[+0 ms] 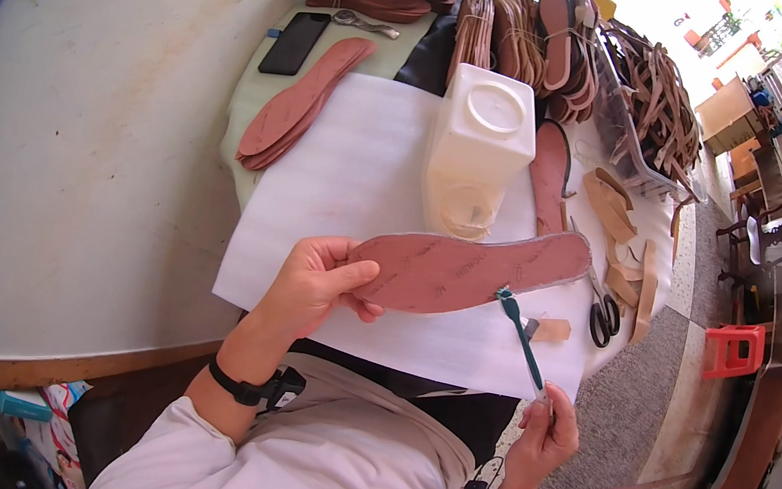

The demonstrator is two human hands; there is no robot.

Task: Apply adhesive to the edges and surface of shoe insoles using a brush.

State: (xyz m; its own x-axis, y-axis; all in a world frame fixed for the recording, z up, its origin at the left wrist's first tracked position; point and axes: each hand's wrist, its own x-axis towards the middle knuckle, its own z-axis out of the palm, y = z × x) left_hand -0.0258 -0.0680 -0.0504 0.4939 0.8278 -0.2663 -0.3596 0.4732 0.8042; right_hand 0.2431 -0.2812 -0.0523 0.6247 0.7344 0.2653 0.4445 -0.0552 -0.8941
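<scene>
My left hand [309,283] grips the heel end of a reddish-brown insole [468,268], thumb on top, holding it above a white foam sheet [352,168]. Between the fingers of my right hand [546,438] is the handle of a dark green toothbrush [523,340]. Its bristle end meets the insole's near edge. Just beyond the insole stands a translucent white plastic jug [484,142], its opening facing me with yellowish residue around it. A pair of black-handled scissors [604,320] lies to the right, partly behind the insole.
Stacked insoles [300,109], a phone [295,43] and a wristwatch [365,24] lie at the left. Tied insole bundles [517,41] stand at the back. A clear crate [619,142] of brown straps is far right. Tan strips [609,204] lie near the right edge, beyond which is a red stool [734,352].
</scene>
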